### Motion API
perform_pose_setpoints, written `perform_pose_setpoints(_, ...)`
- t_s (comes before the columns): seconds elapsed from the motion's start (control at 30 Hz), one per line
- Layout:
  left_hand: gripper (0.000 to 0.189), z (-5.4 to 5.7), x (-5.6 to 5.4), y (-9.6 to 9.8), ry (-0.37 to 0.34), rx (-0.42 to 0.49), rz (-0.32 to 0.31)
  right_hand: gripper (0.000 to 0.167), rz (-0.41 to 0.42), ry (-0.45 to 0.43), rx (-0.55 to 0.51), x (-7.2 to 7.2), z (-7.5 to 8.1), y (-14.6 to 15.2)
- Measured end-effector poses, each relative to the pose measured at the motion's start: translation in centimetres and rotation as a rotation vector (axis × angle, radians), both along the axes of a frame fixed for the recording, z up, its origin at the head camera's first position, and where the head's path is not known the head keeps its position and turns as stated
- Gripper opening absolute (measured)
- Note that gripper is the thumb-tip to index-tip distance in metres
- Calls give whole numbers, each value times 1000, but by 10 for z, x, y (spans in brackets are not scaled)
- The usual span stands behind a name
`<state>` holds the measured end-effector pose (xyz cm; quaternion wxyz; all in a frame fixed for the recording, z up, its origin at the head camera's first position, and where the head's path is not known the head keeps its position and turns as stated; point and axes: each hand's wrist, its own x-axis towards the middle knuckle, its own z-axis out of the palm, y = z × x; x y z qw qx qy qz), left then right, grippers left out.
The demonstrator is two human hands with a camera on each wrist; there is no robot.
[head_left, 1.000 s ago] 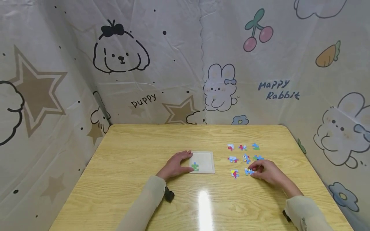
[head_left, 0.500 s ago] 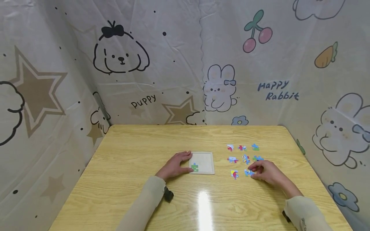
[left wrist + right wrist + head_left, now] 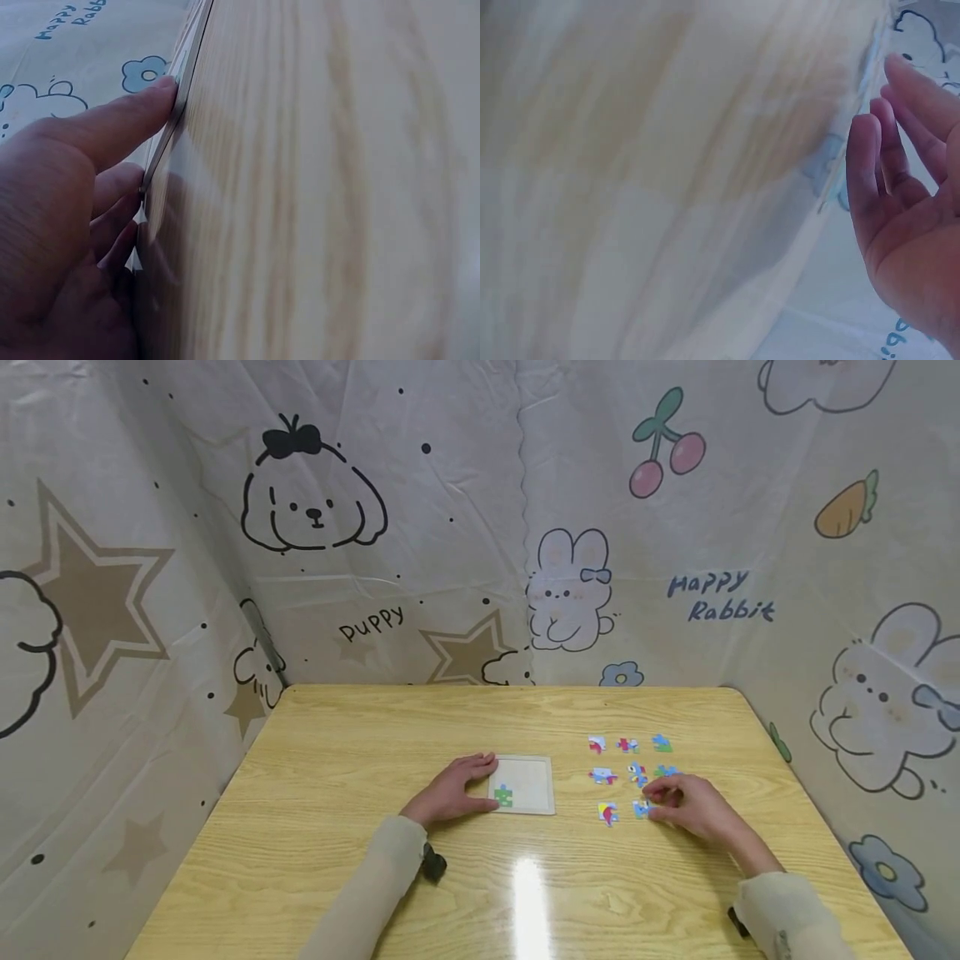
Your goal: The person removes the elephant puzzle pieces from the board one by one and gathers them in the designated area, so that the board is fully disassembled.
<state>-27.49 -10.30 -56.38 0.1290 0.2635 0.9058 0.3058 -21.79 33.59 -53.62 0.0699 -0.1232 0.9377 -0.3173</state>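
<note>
A square puzzle tray (image 3: 552,785) lies on the table with a green piece (image 3: 503,796) in its lower left corner. My left hand (image 3: 448,791) holds the tray's left side, thumb near its lower corner and fingers at its upper corner. In the left wrist view the thumb of my left hand (image 3: 56,187) rests on the tray's edge. To the right, my right hand (image 3: 690,806) has thumb and index finger round the right part of a blue jigsaw piece (image 3: 641,809). In the right wrist view my right hand (image 3: 907,195) has curved fingers; the grip itself is unclear.
Several jigsaw pieces lie in rough rows right of the tray, among them a yellow-and-red piece (image 3: 608,813), a blue-and-green piece (image 3: 662,743) and a red-and-white piece (image 3: 597,744). Patterned fabric (image 3: 450,527) encloses the far edge and sides of the wooden table (image 3: 360,735).
My right hand and the blue jigsaw piece have shifted very slightly left. The left hand keeps its place on the tray.
</note>
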Motion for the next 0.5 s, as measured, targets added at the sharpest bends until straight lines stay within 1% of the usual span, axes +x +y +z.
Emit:
perform_pose_setpoints(0.13, 80, 1, 1, 0, -11, 7, 2, 27, -17, 32, -41, 0, 6, -12)
perform_pose_setpoints(0.23, 80, 1, 1, 0, -14, 15, 7, 24, -34, 60, -82, -1, 11, -26)
perform_pose_setpoints(0.33, 80, 2, 1, 0, -22, 20, 12, 22, -31, 93, -108, -4, 13, -42)
perform_pose_setpoints(0.4, 80, 2, 1, 1, -21, 23, 13, 22, -28, 89, -135, -7, 14, -54)
perform_pose_setpoints(0.5, 79, 1, 1, 1, -17, 29, 20, 24, -20, 45, -200, -12, 15, -73)
